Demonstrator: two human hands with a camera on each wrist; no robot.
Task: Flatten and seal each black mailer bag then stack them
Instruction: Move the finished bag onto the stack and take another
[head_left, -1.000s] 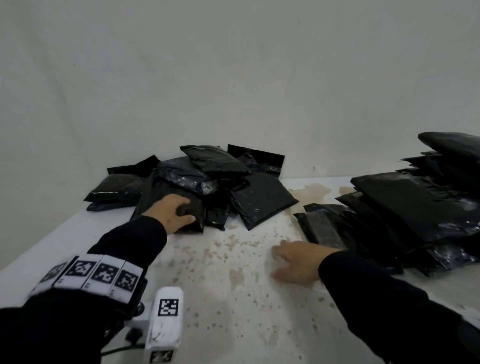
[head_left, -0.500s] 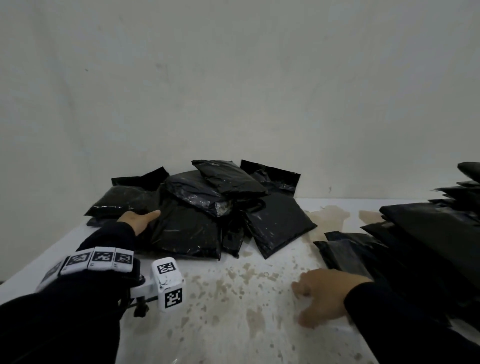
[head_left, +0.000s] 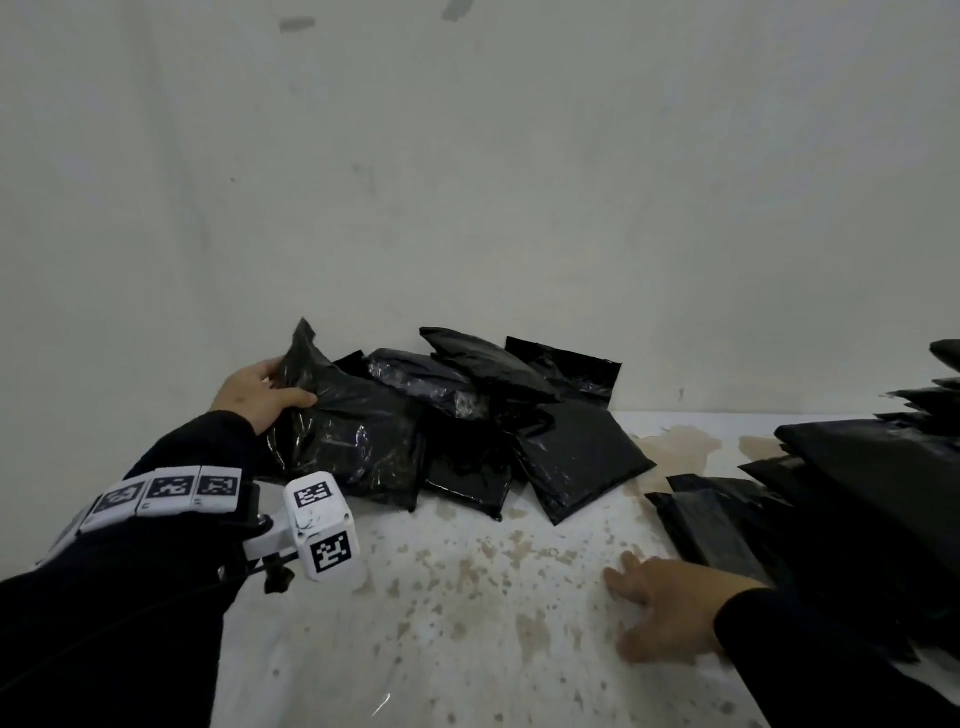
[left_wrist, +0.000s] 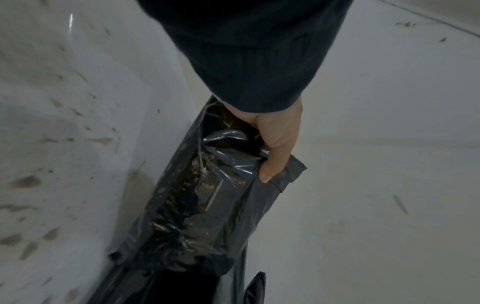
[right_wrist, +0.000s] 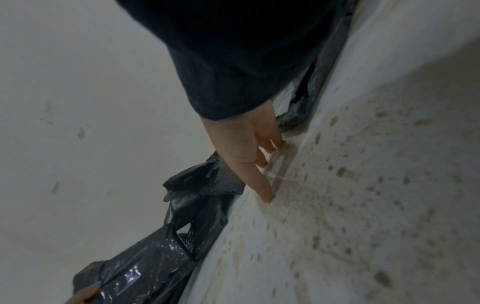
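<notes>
A loose heap of several black mailer bags (head_left: 467, 410) lies against the back wall. My left hand (head_left: 260, 395) grips the left edge of the frontmost bag (head_left: 353, 441) and tips that edge up; in the left wrist view the thumb (left_wrist: 275, 160) pinches the crumpled edge of this bag (left_wrist: 202, 205). My right hand (head_left: 654, 597) lies flat on the table, fingers spread, holding nothing; in the right wrist view its fingertips (right_wrist: 267, 197) touch the stained top. A stack of flattened black bags (head_left: 857, 488) sits to its right.
The white table (head_left: 467, 623) is speckled with brown stains between my hands. A plain white wall (head_left: 467, 208) stands right behind the heap. A white marker cube (head_left: 322, 525) hangs at my left wrist.
My left hand moved from the top of the front bag to its left edge, took hold of it and raised it. My right hand stayed flat on the table.
</notes>
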